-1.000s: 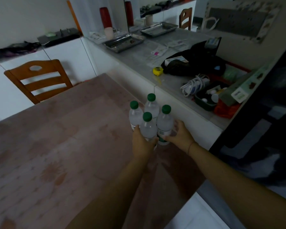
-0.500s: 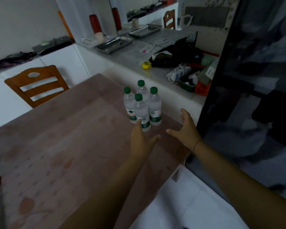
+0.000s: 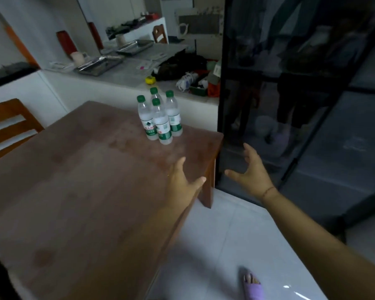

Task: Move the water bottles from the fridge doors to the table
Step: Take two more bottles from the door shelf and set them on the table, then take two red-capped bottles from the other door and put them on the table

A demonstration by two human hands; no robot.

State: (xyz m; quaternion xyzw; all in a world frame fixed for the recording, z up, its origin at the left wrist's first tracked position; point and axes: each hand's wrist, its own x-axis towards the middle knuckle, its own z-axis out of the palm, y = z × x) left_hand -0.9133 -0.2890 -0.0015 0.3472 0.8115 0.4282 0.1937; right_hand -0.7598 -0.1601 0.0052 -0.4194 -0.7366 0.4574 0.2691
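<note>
Several clear water bottles (image 3: 160,118) with green caps and green labels stand upright in a tight cluster near the far right corner of the brown table (image 3: 78,182). My left hand (image 3: 182,185) hovers over the table's right edge, fingers spread, holding nothing, well short of the bottles. My right hand (image 3: 250,172) is off the table to the right, in front of the dark glossy fridge door (image 3: 290,105), fingers apart and empty. The fridge door looks closed and reflects the room.
A grey counter (image 3: 126,76) behind the table holds metal trays, a yellow tape measure, a black bag and a cluttered bin. A wooden chair (image 3: 7,126) stands at the table's left. White tiled floor (image 3: 225,245) lies to the right, with my foot in a purple slipper.
Both hands let go of the bottles and pulled back toward me. The view has backed away from the table and turned right, bringing the fridge door into sight.
</note>
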